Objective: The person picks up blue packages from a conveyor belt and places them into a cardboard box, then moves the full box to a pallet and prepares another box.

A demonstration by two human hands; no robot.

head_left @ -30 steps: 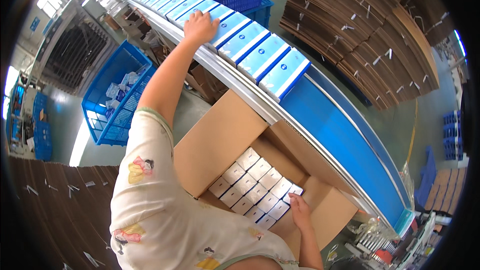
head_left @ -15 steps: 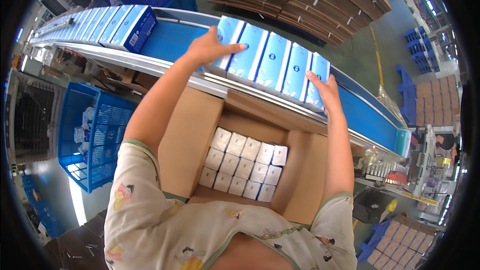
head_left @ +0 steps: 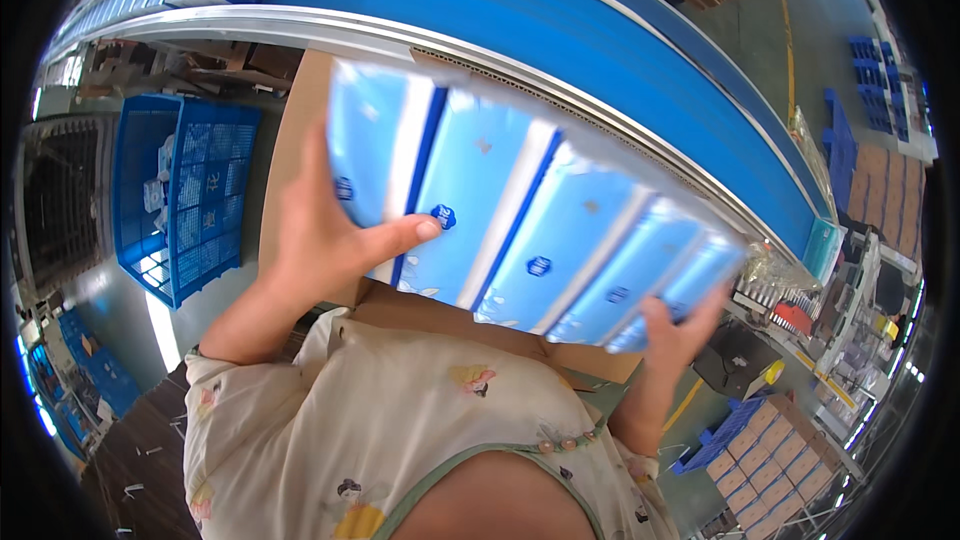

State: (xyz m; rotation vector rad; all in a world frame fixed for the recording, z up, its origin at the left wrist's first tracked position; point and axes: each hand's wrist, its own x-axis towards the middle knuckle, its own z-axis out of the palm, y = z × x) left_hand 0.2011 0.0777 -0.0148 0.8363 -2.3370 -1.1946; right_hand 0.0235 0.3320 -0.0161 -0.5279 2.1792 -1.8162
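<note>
The row of blue packs [head_left: 520, 230] is motion-blurred and hides nearly all of the cardboard box [head_left: 300, 140] beneath it; the left hand's [head_left: 320, 240] fingers lie behind the packs, only the thumb showing

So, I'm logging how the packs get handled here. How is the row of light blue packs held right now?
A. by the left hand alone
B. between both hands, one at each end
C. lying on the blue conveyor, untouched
B: the left hand grips one end of the row of light blue packs and the right hand the other, off the blue conveyor.
</note>
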